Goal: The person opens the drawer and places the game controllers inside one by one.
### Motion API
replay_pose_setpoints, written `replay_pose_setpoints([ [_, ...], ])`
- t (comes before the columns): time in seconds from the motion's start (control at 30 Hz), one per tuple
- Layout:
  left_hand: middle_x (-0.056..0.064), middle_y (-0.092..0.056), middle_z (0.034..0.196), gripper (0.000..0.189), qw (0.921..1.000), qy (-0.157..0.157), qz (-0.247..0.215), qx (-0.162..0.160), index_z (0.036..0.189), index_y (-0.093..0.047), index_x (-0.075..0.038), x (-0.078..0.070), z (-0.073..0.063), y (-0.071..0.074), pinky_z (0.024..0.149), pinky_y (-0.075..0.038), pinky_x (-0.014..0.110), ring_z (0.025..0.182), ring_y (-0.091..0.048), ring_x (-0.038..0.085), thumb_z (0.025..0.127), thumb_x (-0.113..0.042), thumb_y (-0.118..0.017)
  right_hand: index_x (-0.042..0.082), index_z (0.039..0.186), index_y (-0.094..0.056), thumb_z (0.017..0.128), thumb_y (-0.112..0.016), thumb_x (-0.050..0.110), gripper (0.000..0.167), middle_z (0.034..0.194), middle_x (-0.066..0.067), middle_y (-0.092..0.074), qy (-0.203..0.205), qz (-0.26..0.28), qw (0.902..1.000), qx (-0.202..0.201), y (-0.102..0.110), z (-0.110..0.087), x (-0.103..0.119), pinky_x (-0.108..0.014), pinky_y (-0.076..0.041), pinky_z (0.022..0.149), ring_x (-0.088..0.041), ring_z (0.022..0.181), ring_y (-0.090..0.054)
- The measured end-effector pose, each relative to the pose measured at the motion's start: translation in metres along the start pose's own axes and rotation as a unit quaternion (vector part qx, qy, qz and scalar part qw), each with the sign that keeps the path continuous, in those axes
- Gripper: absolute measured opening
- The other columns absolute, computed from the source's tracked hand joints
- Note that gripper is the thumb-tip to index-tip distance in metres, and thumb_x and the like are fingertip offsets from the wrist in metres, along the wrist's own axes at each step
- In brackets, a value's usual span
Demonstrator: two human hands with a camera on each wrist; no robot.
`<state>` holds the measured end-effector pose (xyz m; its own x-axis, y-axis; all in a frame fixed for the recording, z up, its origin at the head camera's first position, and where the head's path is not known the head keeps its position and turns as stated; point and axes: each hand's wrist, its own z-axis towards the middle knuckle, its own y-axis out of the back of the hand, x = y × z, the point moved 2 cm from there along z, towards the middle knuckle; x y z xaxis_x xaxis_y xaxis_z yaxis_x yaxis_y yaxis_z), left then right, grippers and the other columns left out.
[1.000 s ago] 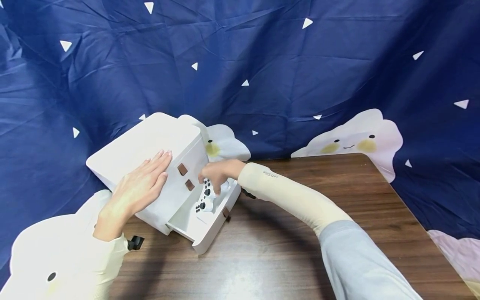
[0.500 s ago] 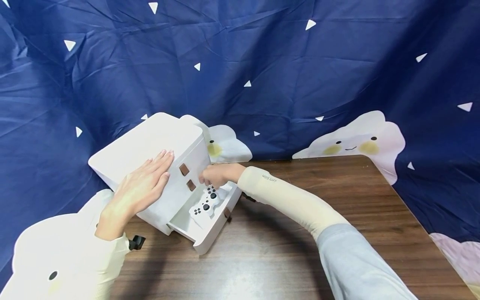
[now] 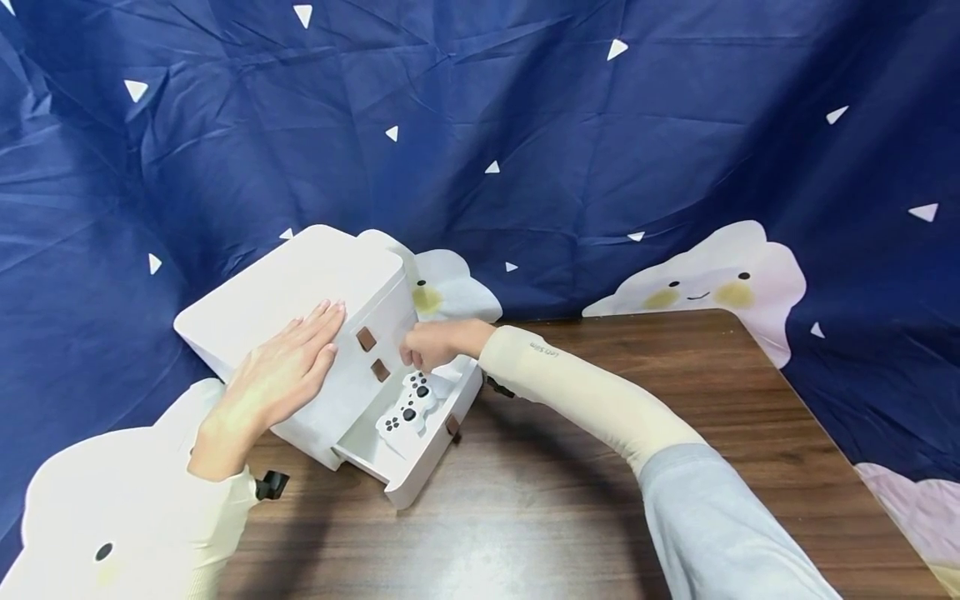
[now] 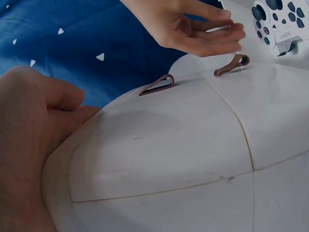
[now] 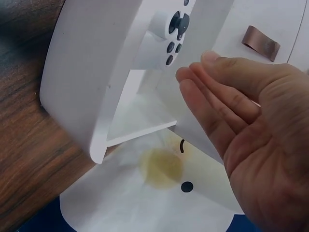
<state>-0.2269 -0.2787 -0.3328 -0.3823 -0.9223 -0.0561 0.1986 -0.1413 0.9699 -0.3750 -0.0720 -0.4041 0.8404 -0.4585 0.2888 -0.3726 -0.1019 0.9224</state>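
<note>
A white game controller (image 3: 407, 406) with black sticks and buttons lies in the pulled-out bottom drawer (image 3: 408, 487) of a small white cabinet (image 3: 300, 271). Just above the controller's far end hovers my right hand (image 3: 442, 343), with its fingers loosely bent. In the right wrist view, nothing sits between the thumb and fingers (image 5: 195, 92). My left hand (image 3: 281, 371) rests flat on the cabinet top near its front edge, fingers straight and together. The left wrist view shows the controller (image 4: 285, 29) beyond the right hand's fingertips.
Brown pull tabs (image 3: 366, 338) mark the shut upper drawers, and another tab (image 3: 452, 424) is on the open drawer's front. The cabinet stands on a dark wooden table (image 3: 540, 500). A blue curtain (image 3: 555, 150) with clouds hangs behind.
My right hand has let go of the controller and lifted off it slightly. The controller, at first under the fingers, now lies fully exposed in the drawer. My left hand stays put.
</note>
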Motion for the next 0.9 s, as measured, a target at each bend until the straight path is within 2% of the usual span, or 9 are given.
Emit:
replay_pose_setpoints([
  [0.13,0.009,-0.033,0.175,0.056,1.0000,-0.001,0.000,0.002,0.168,-0.034,-0.011,0.000,0.001,-0.001,0.134,-0.028,0.054,0.163,-0.030,0.030,0.115,-0.029,-0.039,0.000,0.120,-0.076,0.096,-0.065,-0.005,0.027,0.114,-0.009,-0.079,0.008,0.017,0.9998,-0.008,0.004,-0.010,-0.002,-0.026,-0.061,0.093,-0.018,0.097,-0.077],
  [0.23,0.008,-0.033,0.175,0.056,1.0000,-0.001,0.000,0.000,0.167,-0.034,-0.011,0.000,0.001,-0.002,0.134,-0.028,0.054,0.163,-0.030,0.030,0.115,-0.030,-0.038,0.002,0.109,-0.077,0.098,-0.064,-0.003,0.018,0.099,-0.005,-0.078,0.013,0.041,0.9990,-0.013,0.006,-0.020,-0.003,-0.024,-0.061,0.080,-0.018,0.083,-0.078],
  [0.4,0.008,-0.035,0.174,0.055,1.0000,-0.003,0.003,-0.009,0.167,-0.036,-0.011,0.001,0.001,-0.002,0.134,-0.029,0.053,0.163,-0.032,0.030,0.115,-0.031,-0.037,0.006,0.095,-0.075,0.099,-0.066,0.000,0.011,0.078,0.002,-0.073,0.022,0.057,0.9978,-0.025,0.004,-0.039,-0.004,-0.020,-0.059,0.065,-0.017,0.072,-0.076],
  [0.63,0.008,-0.036,0.173,0.055,0.9999,-0.006,-0.001,-0.013,0.167,-0.036,-0.011,0.000,0.000,-0.002,0.134,-0.029,0.053,0.162,-0.033,0.030,0.115,-0.031,-0.037,0.014,0.087,-0.072,0.100,-0.072,0.010,0.013,0.074,0.006,-0.071,0.029,0.052,0.9966,-0.057,-0.006,-0.066,-0.009,-0.017,-0.052,0.062,-0.005,0.064,-0.065],
  [0.8,0.008,-0.036,0.173,0.055,0.9999,-0.008,-0.002,-0.015,0.167,-0.037,-0.011,0.000,-0.001,-0.002,0.134,-0.028,0.052,0.162,-0.033,0.030,0.115,-0.031,-0.037,0.017,0.088,-0.072,0.099,-0.072,0.012,0.013,0.075,0.010,-0.069,0.030,0.077,0.9930,-0.085,-0.019,-0.083,-0.013,-0.018,-0.053,0.064,-0.006,0.068,-0.066],
  [0.9,0.008,-0.036,0.173,0.055,0.9998,-0.011,-0.004,-0.017,0.167,-0.037,-0.011,-0.001,-0.001,-0.002,0.135,-0.027,0.051,0.162,-0.033,0.030,0.115,-0.031,-0.038,0.019,0.088,-0.073,0.099,-0.072,0.013,0.012,0.074,0.013,-0.068,0.031,0.086,0.9903,-0.104,-0.031,-0.093,-0.016,-0.017,-0.054,0.067,-0.003,0.068,-0.065],
])
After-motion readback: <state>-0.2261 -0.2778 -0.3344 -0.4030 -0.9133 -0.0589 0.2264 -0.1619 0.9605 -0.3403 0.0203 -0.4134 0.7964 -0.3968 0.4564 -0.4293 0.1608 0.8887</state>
